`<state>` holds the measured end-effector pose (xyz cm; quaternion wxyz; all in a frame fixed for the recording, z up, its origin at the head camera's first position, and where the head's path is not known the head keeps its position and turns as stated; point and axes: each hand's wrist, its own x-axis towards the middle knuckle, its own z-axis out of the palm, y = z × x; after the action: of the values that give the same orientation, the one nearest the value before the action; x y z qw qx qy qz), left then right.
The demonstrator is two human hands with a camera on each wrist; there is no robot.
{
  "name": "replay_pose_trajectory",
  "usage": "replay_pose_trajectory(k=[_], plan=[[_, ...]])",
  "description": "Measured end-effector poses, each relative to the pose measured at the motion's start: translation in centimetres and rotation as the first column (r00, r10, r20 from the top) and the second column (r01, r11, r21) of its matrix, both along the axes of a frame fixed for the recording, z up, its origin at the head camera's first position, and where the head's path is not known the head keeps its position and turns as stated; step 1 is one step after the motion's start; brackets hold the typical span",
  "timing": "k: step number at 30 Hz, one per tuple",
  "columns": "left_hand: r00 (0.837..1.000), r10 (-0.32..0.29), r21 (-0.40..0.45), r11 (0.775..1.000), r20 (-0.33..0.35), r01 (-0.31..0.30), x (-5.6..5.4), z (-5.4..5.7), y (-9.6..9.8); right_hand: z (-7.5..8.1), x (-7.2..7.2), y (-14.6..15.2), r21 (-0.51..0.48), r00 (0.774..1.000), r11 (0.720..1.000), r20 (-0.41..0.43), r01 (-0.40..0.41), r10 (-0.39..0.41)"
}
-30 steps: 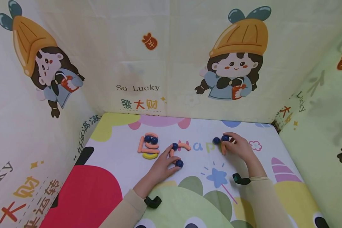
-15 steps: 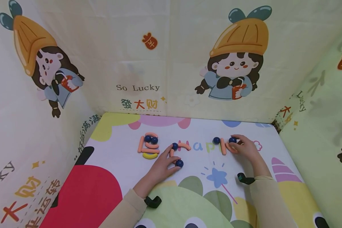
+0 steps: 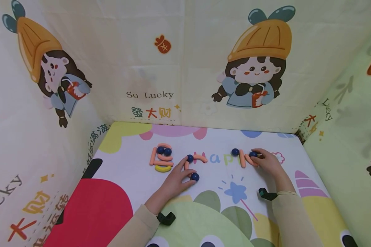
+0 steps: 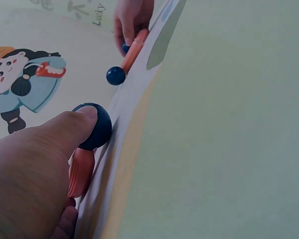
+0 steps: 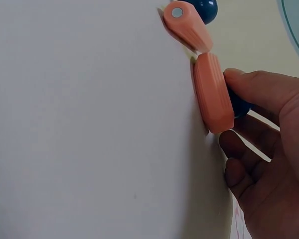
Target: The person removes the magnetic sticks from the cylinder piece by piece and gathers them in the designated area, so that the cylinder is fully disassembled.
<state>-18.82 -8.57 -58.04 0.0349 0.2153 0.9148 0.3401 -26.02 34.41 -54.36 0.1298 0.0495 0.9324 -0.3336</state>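
My left hand (image 3: 174,181) pinches a dark blue ball (image 3: 195,176); in the left wrist view its thumb lies on that ball (image 4: 102,128), a ribbed orange piece (image 4: 82,172) beneath. By the index fingertip sits another blue ball (image 3: 190,158), with a curved orange piece (image 3: 200,158) leading off to the right. Thumb and fingers of my right hand (image 3: 269,163) hold a blue ball (image 3: 253,154), mostly hidden behind a curved orange bar (image 5: 213,92) in the right wrist view. Left of it lie a straight orange rod (image 3: 242,159) and a blue ball (image 3: 235,152).
At the left, a cluster of orange bars (image 3: 163,163) frames two blue balls (image 3: 164,151), with a yellow curved bar (image 3: 162,168) below. The printed cloth (image 3: 210,140) covers the table, and patterned fabric walls (image 3: 191,68) rise behind and on both sides.
My right hand has moved right and slightly toward me with its blue ball and curved orange bar, uncovering the straight orange rod. The left hand stays in place.
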Motion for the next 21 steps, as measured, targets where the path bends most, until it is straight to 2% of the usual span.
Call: replay_pose_trajectory(k=[14, 21], plan=[[1.0, 0.001, 0.006, 1.0, 0.0, -0.001, 0.0, -0.08, 0.01, 0.05, 0.14, 0.05, -0.02, 1.0, 1.0, 0.009, 0.017, -0.017], [1.0, 0.002, -0.002, 1.0, -0.001, -0.002, -0.04, -0.07, 0.0, 0.3, 0.33, 0.01, 0.013, 0.998, 1.0, -0.069, -0.008, 0.008]])
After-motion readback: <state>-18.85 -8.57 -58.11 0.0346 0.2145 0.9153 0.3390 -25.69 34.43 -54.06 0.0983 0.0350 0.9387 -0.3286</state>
